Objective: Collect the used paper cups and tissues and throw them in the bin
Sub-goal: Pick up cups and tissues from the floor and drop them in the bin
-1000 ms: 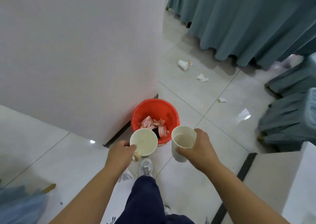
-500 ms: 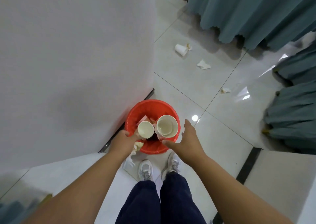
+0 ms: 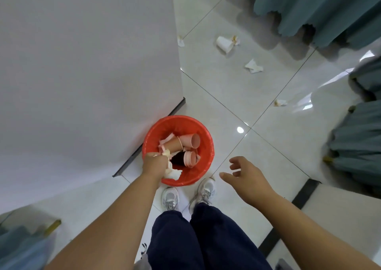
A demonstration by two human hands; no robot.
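fingers of the left hand (image 3: 154,163) clench crumpled tissues (image 3: 172,173), fingertips hidden, over the near rim of the red bin (image 3: 207,139). right hand (image 3: 246,177) hangs slack, empty, beside it. paper cups (image 3: 194,140) lie inside, half buried. another cup (image 3: 223,43) lies on the floor, well apart.

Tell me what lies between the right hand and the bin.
Head view: only bare floor tile separates the open right hand from the red bin.
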